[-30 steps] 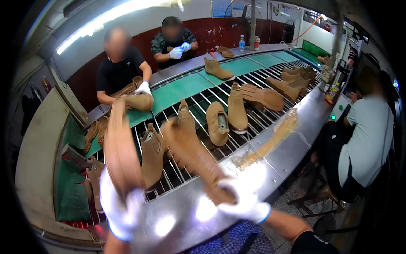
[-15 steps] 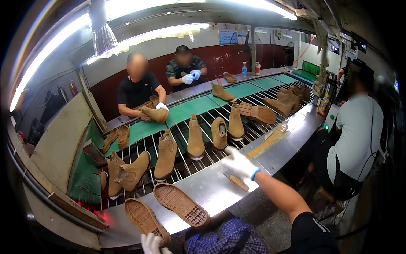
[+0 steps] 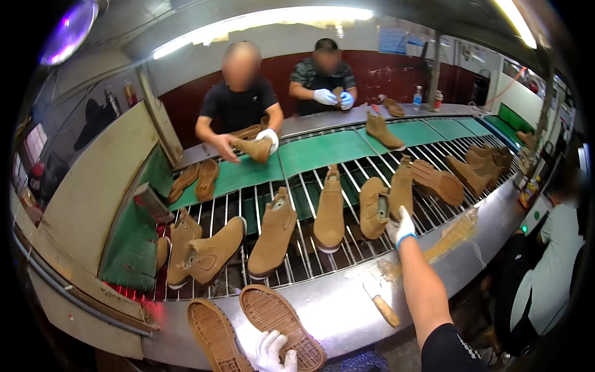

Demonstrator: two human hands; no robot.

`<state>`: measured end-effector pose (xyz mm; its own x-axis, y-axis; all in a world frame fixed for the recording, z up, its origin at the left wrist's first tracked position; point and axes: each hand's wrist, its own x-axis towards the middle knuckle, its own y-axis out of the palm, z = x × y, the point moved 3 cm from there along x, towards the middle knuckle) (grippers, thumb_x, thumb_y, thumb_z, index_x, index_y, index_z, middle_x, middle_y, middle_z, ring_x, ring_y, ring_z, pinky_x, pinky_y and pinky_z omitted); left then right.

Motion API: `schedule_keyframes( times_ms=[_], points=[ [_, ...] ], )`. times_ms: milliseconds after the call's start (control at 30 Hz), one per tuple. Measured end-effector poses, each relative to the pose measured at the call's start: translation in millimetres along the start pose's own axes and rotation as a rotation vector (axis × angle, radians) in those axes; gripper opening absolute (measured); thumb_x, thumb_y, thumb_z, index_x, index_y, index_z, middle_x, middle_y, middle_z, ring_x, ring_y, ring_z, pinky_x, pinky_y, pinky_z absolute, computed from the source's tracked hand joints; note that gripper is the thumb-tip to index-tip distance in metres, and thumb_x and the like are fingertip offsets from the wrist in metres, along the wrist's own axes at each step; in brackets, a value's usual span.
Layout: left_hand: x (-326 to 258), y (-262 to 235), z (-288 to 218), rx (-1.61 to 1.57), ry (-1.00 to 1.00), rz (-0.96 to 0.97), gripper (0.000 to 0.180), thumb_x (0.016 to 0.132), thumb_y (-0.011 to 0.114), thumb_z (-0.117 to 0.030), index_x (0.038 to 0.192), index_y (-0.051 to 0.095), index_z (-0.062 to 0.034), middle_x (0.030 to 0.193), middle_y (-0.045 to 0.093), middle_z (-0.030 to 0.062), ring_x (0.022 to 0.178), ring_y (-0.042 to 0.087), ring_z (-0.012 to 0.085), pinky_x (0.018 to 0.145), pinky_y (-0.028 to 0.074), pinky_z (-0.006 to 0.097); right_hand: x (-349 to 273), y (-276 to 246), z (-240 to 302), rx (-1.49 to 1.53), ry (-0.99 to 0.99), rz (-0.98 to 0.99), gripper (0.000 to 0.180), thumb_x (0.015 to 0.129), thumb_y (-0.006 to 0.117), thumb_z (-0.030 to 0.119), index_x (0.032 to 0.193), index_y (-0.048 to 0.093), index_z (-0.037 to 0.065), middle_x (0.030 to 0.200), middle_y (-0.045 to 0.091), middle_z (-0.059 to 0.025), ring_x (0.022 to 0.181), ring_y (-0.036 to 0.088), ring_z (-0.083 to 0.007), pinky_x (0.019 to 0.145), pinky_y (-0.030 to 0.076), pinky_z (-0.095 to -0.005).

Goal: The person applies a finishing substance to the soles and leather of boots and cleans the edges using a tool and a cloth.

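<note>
A long fluorescent tube [image 3: 279, 17] glares overhead, with a second lamp [image 3: 517, 23] slanting at upper right. Across from me, a person in a black T-shirt [image 3: 245, 102] is beside another in camouflage sleeves [image 3: 322, 74], before a dark-red wall band [image 3: 192, 105]. Farther along, a plastic bottle [image 3: 418, 98] stands near a red container [image 3: 438, 100].

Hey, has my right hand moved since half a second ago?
Yes: judged against the metal ledge, your right hand has moved forward, away from you, from above the ledge to a tan boot beyond it.
</note>
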<state>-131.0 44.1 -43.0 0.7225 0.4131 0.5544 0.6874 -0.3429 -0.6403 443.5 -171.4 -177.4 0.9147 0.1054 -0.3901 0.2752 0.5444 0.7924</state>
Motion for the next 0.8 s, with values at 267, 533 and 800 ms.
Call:
schedule_keyframes(
  times_ms=[267,533,800],
  points=[
    [-15,7,20,-0.055,-0.028,-0.014,0.039,0.083,0.079,-0.007,0.122,0.072,-0.0044,0.125,0.071,0.0207,0.126,0.061,0.0467,0.118,0.043,0.057,-63,24,104,-0.497,-0.199,0.102,0.066,0.102,0.073,0.043,0.151,0.054,0.003,0.139,0.064,-0.0255,0.108,0.069,-0.0415,0.088,0.061,-0.0468],
    [-19,4,29,-0.111,-0.036,-0.096,0.035,0.079,0.079,-0.014,0.111,0.075,-0.0014,0.122,0.073,0.0217,0.124,0.063,0.0511,0.113,0.049,0.057,-272,66,252,-1.375,-0.673,0.095,0.041,0.099,0.069,0.033,0.122,0.074,-0.001,0.096,0.074,-0.0034,0.066,0.062,-0.0111,0.055,0.047,-0.0270],
    [-21,4,29,-0.129,-0.014,-0.085,0.032,0.081,0.076,-0.009,0.112,0.074,-0.0009,0.125,0.071,0.0216,0.130,0.059,0.0508,0.116,0.046,0.058,-267,80,257,-1.790,-0.953,0.140,0.048,0.099,0.073,0.043,0.120,0.078,0.001,0.118,0.077,-0.0162,0.108,0.072,-0.0251,0.099,0.054,-0.0387]
  ],
)
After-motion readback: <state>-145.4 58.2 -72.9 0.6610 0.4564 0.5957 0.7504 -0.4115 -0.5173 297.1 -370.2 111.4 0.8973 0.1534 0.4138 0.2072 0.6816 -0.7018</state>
